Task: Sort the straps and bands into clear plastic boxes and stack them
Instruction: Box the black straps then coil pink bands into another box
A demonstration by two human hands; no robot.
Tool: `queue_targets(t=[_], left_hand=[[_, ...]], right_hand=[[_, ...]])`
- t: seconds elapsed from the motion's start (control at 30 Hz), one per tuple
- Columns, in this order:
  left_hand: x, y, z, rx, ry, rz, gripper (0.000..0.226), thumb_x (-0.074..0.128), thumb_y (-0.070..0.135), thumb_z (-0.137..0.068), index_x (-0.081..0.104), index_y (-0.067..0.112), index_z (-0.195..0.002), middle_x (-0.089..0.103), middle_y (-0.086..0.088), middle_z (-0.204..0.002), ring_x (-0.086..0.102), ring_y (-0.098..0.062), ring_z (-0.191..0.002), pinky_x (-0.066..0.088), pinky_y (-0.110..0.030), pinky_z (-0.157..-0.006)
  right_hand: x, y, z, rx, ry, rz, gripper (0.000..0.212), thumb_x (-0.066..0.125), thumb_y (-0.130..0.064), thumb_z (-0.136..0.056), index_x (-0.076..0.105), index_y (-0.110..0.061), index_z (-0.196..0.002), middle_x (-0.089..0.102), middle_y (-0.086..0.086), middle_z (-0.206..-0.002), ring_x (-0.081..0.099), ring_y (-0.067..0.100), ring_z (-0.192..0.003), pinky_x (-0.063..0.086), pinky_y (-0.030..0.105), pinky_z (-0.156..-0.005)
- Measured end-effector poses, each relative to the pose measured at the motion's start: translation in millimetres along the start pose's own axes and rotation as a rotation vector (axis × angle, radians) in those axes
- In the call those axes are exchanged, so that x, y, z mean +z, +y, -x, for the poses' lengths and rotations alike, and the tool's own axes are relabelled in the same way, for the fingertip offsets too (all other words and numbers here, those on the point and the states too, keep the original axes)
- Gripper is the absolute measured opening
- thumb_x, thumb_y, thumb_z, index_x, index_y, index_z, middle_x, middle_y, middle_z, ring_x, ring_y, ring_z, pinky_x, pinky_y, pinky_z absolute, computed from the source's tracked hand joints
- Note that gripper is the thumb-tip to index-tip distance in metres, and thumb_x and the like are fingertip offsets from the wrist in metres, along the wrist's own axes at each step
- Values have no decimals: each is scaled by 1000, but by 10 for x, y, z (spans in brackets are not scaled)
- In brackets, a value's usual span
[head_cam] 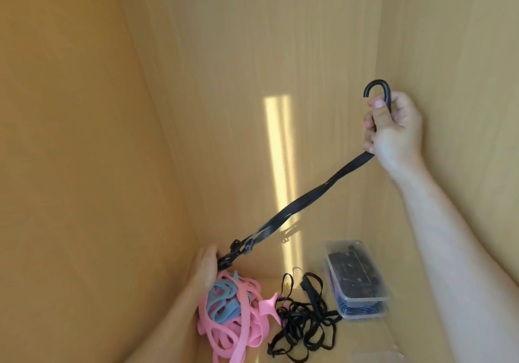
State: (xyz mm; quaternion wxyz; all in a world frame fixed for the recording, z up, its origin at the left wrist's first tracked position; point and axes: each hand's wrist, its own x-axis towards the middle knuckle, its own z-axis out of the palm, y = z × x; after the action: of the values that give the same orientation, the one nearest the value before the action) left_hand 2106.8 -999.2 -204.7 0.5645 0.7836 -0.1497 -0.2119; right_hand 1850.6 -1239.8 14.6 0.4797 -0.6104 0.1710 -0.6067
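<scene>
Black hooked strap (pixel 303 202) stretched taut: right hand (pixel 396 127) at 2 o'clock grips hook end, left hand (pixel 206 267) at 7 clutches other end. Slip risks snap-back. Pink bands (pixel 233 320) at 6; stacked boxes (pixel 356 278) at 5.

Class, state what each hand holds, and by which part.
Both hold one black hooked strap: right hand grips the hook's shank; left hand grips the buckle end.

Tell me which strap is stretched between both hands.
The black hooked strap: right hand holds its hook, left hand its other end. Other straps lie loose.
</scene>
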Motion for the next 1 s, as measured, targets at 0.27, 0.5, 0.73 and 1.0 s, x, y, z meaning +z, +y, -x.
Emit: queue_targets(t=[0.27, 0.5, 0.73, 1.0], left_hand=[[-33, -238, 198, -7, 97, -103, 30, 41, 20, -97, 49, 9, -71, 58, -11, -75, 58, -30, -68, 48, -41, -67], [359, 481, 366, 175, -165, -76, 40, 36, 18, -100, 46, 20, -62, 45, 5, -46, 39, -14, -44, 34, -28, -52], [352, 615, 442, 62, -576, 29, 39, 24, 24, -105, 55, 1, -99, 58, -12, -69, 47, -19, -55, 45, -29, -55], [392, 1102, 538, 431, -408, -414, 25, 49, -5, -99, 58, -3, -123, 61, -20, -125, 59, -25, -109, 49, -23, -90]], right_hand=[[-26, -476, -89, -114, 122, -179, 15, 43, -23, -102, 50, -23, -89, 49, -4, -68, 34, 11, -45, 29, 20, -43], [60, -373, 0, -33, 72, -131, 18, 44, -24, -104, 52, -24, -88, 50, -6, -69, 37, 8, -49, 30, 21, -43], [-11, -85, 94, 213, 23, -283, 22, 40, -4, -96, 58, -14, -87, 49, 2, -70, 34, 12, -49, 24, 23, -43], [216, 194, 511, 322, -413, -278, 29, 37, 3, -106, 54, 2, -129, 70, 16, -96, 62, 18, -67, 54, 28, -62]])
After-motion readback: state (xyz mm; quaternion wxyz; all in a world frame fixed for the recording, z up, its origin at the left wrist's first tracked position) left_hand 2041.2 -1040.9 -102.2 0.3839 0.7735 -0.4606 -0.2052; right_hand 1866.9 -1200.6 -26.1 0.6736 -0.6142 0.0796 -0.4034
